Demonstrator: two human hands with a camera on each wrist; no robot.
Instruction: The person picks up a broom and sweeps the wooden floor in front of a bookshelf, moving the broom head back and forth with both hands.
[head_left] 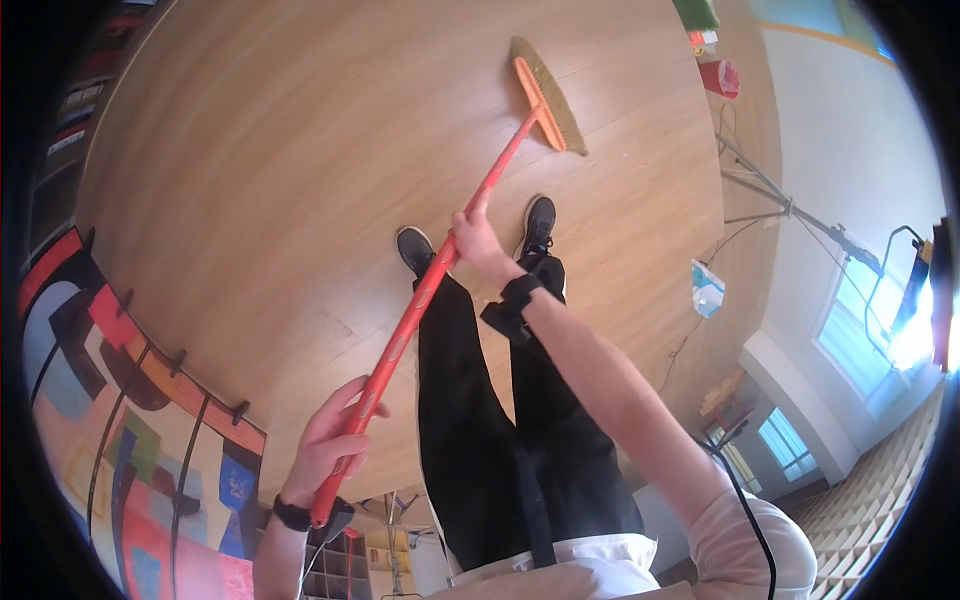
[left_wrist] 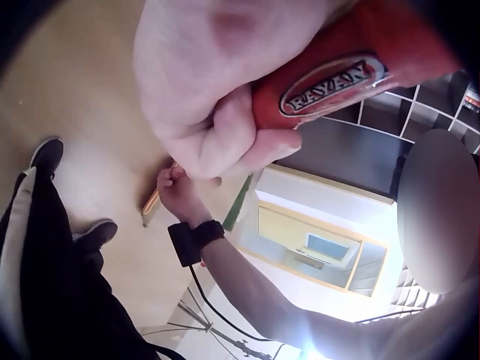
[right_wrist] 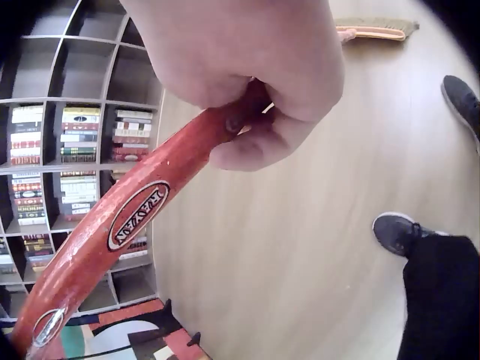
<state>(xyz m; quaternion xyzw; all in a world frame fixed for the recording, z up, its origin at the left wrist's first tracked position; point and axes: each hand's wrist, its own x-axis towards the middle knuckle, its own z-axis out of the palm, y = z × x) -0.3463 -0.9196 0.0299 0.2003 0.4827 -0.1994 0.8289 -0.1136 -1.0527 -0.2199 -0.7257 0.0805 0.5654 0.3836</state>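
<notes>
A broom with a red handle [head_left: 410, 320] slants across the head view, its orange head and tan bristles [head_left: 556, 98] lying on the wood floor beyond the feet. The left hand [head_left: 330, 440] holds the handle near its lower end in that view; the left wrist view shows its fingers [left_wrist: 232, 139] curled round the red tube. Farther up the shaft, the right hand [head_left: 480, 240] grips it, fingers wrapped round the handle [right_wrist: 120, 217] in the right wrist view.
Two dark shoes [head_left: 539, 222] stand between the hands and the broom head. A colourful patterned panel [head_left: 140, 420] is at the left, bookshelves [right_wrist: 67, 135] beyond. On the right are a tripod stand [head_left: 788, 208], a blue-white bag [head_left: 707, 289] and a red bin [head_left: 720, 78].
</notes>
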